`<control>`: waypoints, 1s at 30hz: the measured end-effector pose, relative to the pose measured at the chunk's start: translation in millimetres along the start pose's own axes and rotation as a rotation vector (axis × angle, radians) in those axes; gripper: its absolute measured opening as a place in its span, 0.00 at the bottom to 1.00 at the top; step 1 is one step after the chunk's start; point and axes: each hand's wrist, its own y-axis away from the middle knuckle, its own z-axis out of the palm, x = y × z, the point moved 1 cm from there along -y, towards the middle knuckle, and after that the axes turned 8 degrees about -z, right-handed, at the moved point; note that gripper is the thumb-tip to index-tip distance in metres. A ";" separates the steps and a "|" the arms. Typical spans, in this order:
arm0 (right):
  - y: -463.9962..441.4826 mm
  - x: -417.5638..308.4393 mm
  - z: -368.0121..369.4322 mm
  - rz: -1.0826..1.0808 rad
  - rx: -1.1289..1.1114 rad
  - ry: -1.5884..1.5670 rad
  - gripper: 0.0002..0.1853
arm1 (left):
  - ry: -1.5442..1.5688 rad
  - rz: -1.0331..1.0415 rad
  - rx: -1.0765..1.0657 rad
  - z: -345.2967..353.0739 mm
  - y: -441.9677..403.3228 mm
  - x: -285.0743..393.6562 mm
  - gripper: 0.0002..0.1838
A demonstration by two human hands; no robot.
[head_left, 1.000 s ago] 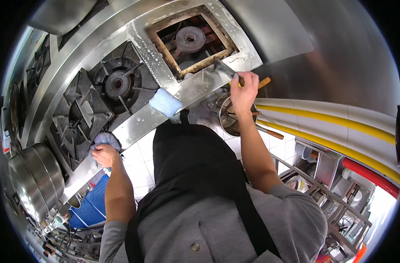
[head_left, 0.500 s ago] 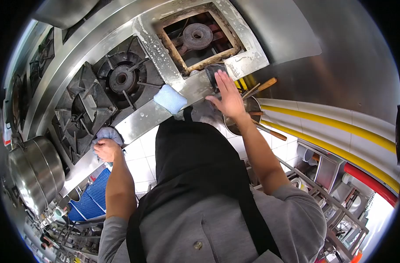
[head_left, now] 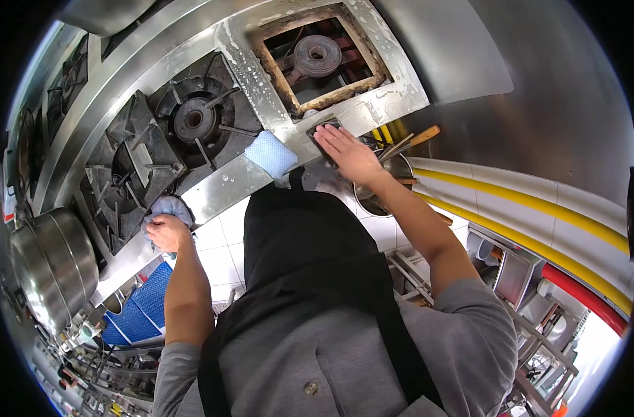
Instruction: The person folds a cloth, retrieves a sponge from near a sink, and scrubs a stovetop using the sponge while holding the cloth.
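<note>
Range top (head_left: 216, 192): stainless, curved by the wide view, in a kitchen with a white tiled floor (head_left: 224, 265).
Far left: large metal pot (head_left: 53, 267), beside the range.
Left hand (head_left: 167, 233): closed on a bunched blue-gray cloth (head_left: 172, 206), at the range's front edge near a grate (head_left: 140, 165).
Left burners: grates in place, dark all over.
Light-blue pad (head_left: 271, 153): on the front ledge between the hands, touched by neither.
Right burner (head_left: 318, 57): exposed, no grate on top; opening edge (head_left: 279, 87) crusted brown and black.
Right hand (head_left: 354, 160): well apart from left; fingers extended, laid flat over a dark flat piece (head_left: 329, 123) on the front ledge; exact nature of piece not clear.
Metal container (head_left: 370, 201): below right forearm, with wooden-handled tools (head_left: 425, 135).
Far right: yellow pipes (head_left: 525, 191) and red pipe (head_left: 587, 297).
Surface state: front ledge fairly bright between the hands; whitish streaks and droplets around right opening; crust uncleared. Judged partway, exact extent uncertain.
</note>
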 end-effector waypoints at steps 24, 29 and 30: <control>-31.1 -5.4 24.8 0.276 0.389 -0.148 0.29 | -0.046 -0.005 -0.003 11.5 -3.7 -6.0 0.22; -1.5 73.4 14.1 0.504 0.420 -0.112 0.28 | -0.053 -0.016 0.007 8.7 -2.7 -3.4 0.22; 1.5 84.0 11.4 0.588 0.475 -0.054 0.28 | -0.054 -0.019 0.005 10.1 -3.5 -4.1 0.22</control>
